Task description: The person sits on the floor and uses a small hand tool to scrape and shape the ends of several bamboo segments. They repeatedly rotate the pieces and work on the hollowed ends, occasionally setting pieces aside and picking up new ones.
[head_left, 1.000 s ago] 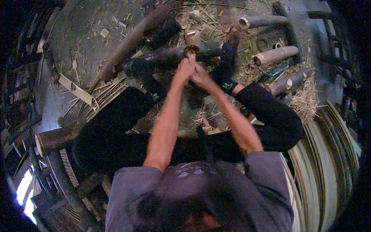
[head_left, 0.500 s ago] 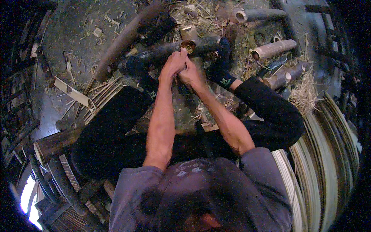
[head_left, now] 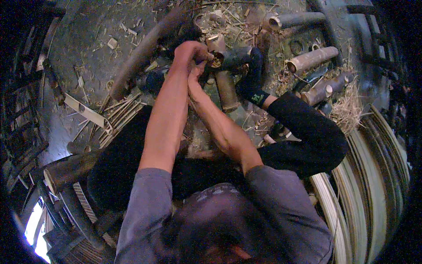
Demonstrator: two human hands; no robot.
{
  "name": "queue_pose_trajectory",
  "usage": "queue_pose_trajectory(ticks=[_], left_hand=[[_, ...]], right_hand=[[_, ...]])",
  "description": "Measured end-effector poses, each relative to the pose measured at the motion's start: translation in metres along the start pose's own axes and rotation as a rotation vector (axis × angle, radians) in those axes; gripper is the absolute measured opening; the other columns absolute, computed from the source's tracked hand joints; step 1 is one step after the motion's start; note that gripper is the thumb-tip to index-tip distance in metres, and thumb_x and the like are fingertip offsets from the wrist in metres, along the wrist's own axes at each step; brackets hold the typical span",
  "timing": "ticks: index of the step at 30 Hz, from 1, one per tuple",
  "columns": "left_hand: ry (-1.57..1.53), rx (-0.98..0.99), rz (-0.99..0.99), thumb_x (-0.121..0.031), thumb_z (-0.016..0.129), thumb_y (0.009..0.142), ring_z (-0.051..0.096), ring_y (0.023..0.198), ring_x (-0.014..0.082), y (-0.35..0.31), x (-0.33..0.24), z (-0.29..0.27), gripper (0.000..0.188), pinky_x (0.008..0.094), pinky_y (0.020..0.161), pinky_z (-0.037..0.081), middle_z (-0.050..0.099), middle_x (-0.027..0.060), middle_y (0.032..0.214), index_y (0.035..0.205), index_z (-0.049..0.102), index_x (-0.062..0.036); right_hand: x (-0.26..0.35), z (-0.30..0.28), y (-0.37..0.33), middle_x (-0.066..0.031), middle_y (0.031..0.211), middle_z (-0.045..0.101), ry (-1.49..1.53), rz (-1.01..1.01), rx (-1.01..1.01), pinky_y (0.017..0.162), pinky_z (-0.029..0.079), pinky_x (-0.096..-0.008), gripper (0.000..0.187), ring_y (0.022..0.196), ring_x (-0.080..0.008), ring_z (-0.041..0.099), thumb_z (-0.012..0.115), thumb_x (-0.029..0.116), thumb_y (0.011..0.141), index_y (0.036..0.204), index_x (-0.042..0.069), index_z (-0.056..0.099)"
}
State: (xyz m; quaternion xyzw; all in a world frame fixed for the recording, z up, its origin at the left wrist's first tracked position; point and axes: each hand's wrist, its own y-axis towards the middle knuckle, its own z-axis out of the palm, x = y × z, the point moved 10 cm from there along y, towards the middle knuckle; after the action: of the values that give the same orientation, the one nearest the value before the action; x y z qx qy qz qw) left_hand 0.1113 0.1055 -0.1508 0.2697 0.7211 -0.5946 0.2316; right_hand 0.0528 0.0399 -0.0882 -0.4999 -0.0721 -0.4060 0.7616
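My left hand (head_left: pixel 191 49) is closed, its wrist bent, right beside a round hole cut in a dark log-like tube (head_left: pixel 237 57). Just below it my right hand (head_left: pixel 196 71) is closed too, touching or nearly touching the left. Whatever the fingers hold is hidden by the hands. Pale wood shows around the hole's edge. A thick bamboo piece (head_left: pixel 226 90) runs from under the tube toward me, and a lighter stub (head_left: pixel 215 43) stands out on its far side. My dark-covered foot (head_left: pixel 252 79) presses near the tube's right end.
At the right lie cut bamboo tubes (head_left: pixel 313 60), a grey tube (head_left: pixel 299 20), a notched piece (head_left: pixel 327 88) and pale shavings (head_left: pixel 347 110). Long strips (head_left: pixel 369 176) curve at the lower right. Split slats (head_left: pixel 121 119) and a bamboo half (head_left: pixel 85 111) lie left. A long dark pole (head_left: pixel 145 55) slants beyond them.
Both hands have shifted left, off the front of the hole to its left side, and the left wrist has bent. The bamboo piece below the tube has come into sight.
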Motion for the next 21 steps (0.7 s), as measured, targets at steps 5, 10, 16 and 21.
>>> queue_pose_trajectory(ticks=[5,10,16,21], left_hand=[[0.482,0.185,0.395,-0.052,0.058,0.077,0.054,0.058,0.0143,-0.028,-0.039,0.058,0.054,0.0284,0.054,0.042,0.059,0.0067,0.064,0.062,0.060,-0.0010],[0.086,0.116,0.191,-0.065,0.039,0.083,0.048,0.052,0.0225,-0.080,-0.051,0.106,0.075,0.0411,0.052,0.038,0.050,0.0114,0.054,0.061,0.053,0.0057],[-0.442,-0.339,-0.122,-0.069,0.031,0.083,0.057,0.085,0.0368,-0.019,-0.009,0.097,0.088,0.0453,0.066,0.048,0.058,0.0248,0.100,0.109,0.052,0.0130],[-0.539,-0.196,-0.105,-0.062,0.036,0.085,0.055,0.103,0.0360,-0.074,-0.066,0.118,0.084,0.0430,0.080,0.044,0.053,0.0320,0.112,0.110,0.049,0.0175]], right_hand=[[0.032,-0.060,0.018,-0.0145,0.125,0.050,-0.674,-0.296,0.044,0.095,0.039,-0.0330,0.067,0.112,-0.0245,0.049,0.054,0.005,0.077,0.140,0.009,0.028],[0.133,-0.069,-0.032,-0.0182,0.128,0.049,-1.243,-0.423,0.331,0.098,0.037,-0.0372,0.066,0.119,-0.0315,0.047,0.061,0.019,0.075,0.136,0.013,0.036],[0.150,0.004,0.014,-0.0169,0.116,0.058,-1.988,-0.089,1.012,0.094,0.041,-0.0374,0.055,0.108,-0.0272,0.054,0.063,0.026,0.071,0.120,0.004,0.051],[0.153,-0.056,0.062,-0.0125,0.124,0.054,-1.766,-0.157,1.050,0.096,0.039,-0.0363,0.058,0.113,-0.0245,0.051,0.062,0.023,0.073,0.126,0.007,0.047]])
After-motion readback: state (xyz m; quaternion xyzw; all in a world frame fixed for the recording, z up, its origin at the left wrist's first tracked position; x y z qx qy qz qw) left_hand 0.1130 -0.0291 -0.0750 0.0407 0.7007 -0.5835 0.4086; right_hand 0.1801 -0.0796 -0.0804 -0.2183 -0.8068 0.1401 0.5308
